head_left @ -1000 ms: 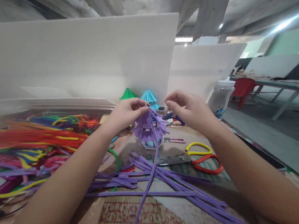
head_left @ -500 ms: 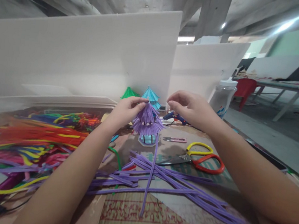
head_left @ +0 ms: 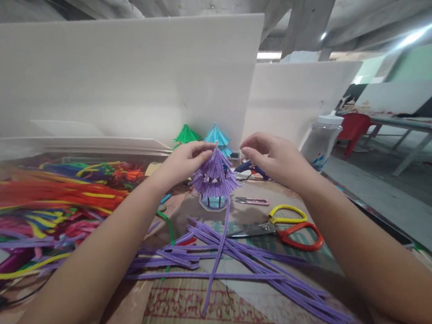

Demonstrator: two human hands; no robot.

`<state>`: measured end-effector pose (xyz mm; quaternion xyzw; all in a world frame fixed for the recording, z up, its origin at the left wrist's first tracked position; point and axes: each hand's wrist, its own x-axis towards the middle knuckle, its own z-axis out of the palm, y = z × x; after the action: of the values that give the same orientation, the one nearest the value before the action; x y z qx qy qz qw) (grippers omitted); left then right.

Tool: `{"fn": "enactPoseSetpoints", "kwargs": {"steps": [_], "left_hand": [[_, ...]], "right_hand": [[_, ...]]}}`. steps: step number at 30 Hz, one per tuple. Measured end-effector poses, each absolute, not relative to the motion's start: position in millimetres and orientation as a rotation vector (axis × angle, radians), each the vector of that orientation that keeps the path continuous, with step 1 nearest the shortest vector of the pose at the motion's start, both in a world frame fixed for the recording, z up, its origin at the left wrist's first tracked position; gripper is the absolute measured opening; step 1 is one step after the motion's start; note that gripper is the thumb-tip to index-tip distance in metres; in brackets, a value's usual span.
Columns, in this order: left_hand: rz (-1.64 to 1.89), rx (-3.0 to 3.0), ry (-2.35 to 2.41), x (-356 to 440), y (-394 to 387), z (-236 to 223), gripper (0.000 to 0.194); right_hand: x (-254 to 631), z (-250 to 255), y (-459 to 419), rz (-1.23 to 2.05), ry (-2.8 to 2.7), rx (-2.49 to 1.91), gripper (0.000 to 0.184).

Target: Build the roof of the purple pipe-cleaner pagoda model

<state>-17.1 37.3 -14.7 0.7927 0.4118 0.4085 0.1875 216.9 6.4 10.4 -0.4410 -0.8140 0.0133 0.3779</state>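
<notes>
A small two-tiered pagoda model [head_left: 216, 185] with purple pipe-cleaner roofs stands upright in the middle, on a pale base. My left hand [head_left: 189, 162] pinches its upper roof from the left, just below a thin stick tip that pokes out on top. Off to the right of the model, apart from it, my right hand [head_left: 268, 152] hovers with thumb and forefinger drawn together; whatever may be between them is too small to make out. One long purple pipe cleaner [head_left: 217, 264] trails from the model toward me, across a loose pile of purple pipe cleaners [head_left: 267, 269].
Scissors [head_left: 266, 230] and pink thread snips [head_left: 252, 201] lie right of the model. Behind are a glue gun [head_left: 251, 169], a blue-roofed model [head_left: 218, 136] and a green-roofed one [head_left: 187, 135]. Colourful pipe cleaners [head_left: 52, 194] cover the left. A bottle [head_left: 321, 141] stands right.
My left fingers have slipped slightly down and left on the upper roof, so the stick tip now shows. The purple model has turned or tilted a little. My right hand has barely moved.
</notes>
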Motion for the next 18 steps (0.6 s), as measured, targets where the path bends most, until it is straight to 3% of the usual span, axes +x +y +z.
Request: {"fn": "enactPoseSetpoints", "kwargs": {"steps": [11, 18], "left_hand": [[1.257, 2.271, 1.180, -14.9, 38.7, -18.2, 0.034], [1.296, 2.087, 1.137, -14.9, 33.7, -15.4, 0.037]], "right_hand": [[220.5, 10.2, 1.9, 0.040, -2.157, -1.152, 0.021], [239.3, -36.9, 4.3, 0.021, -2.288, -1.252, 0.025]]}}
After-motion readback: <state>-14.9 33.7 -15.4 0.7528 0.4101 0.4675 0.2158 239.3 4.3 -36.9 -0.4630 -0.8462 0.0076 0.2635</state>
